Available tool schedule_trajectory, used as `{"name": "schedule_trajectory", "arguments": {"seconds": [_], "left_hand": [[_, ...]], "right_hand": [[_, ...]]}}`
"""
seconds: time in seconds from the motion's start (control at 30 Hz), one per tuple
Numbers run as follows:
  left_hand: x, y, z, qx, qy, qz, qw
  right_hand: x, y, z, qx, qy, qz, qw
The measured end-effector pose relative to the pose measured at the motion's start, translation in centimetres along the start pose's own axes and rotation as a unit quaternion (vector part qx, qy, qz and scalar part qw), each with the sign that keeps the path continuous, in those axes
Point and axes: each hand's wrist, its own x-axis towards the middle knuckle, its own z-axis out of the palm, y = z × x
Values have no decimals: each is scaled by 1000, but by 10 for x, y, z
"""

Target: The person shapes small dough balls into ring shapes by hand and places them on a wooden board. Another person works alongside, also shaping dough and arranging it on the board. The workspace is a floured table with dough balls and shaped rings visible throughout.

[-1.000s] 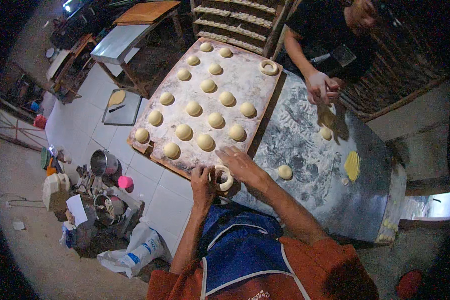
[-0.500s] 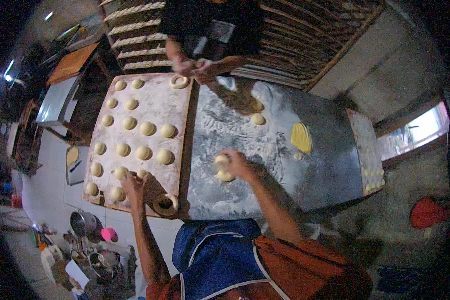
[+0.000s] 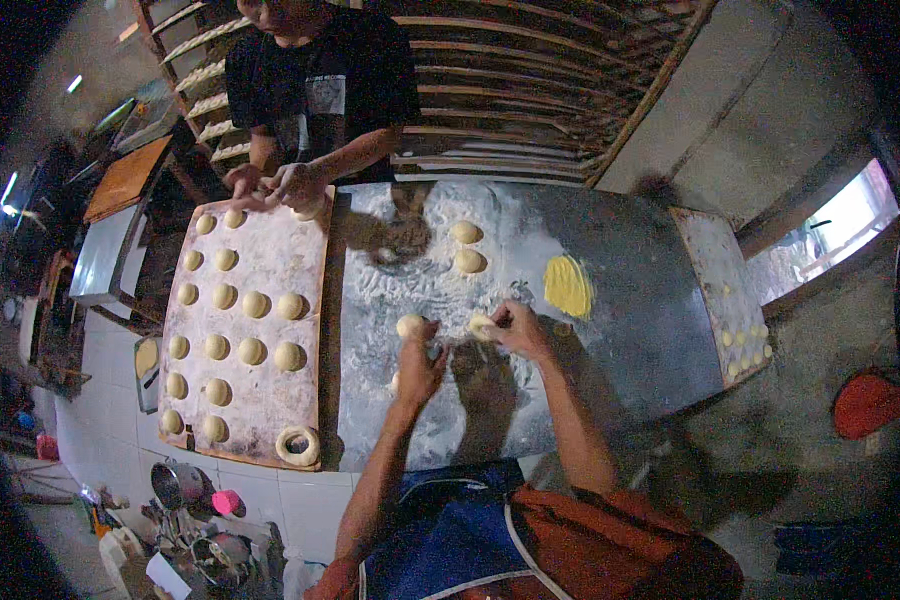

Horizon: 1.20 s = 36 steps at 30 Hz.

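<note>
My left hand (image 3: 422,368) has its fingers curled at a round dough ball (image 3: 409,325) over the floured metal tabletop (image 3: 390,430). Thumb and fingers of my right hand (image 3: 520,332) pinch a pale piece of dough (image 3: 482,327) a little to the right. Part of another dough piece (image 3: 396,381) shows beside my left hand. Beyond my hands lie two dough balls, a farther one (image 3: 465,232) and a nearer one (image 3: 468,261). On the left, a floured board (image 3: 260,405) bears rows of dough balls (image 3: 255,304) and a dough ring (image 3: 297,447) at its near right corner.
Across the table, a co-worker's hands (image 3: 282,187) are over the board's far end. A yellow smear (image 3: 568,287) lies on the tabletop at the right. Another board (image 3: 708,265) with small dough balls sits at the right end. Slatted racks (image 3: 500,95) stand behind.
My left hand has moved from the board to the metal tabletop. My right hand has shifted slightly right, holding dough. The co-worker has moved left, and the whole view has shifted.
</note>
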Motion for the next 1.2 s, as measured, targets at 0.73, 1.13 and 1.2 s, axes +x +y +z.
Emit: {"name": "schedule_trajectory", "arguments": {"seconds": [0.73,1.13,1.2], "left_hand": [[-27,49,44,-385,-14,-218,897],[-38,29,42,-504,181,-264,802],[-30,26,35,-254,128,-189,940]], "right_hand": [[-57,-43,1,336,-102,-33,936],[-54,-5,70,320,64,41,944],[-59,7,82,396,49,85,913]]}}
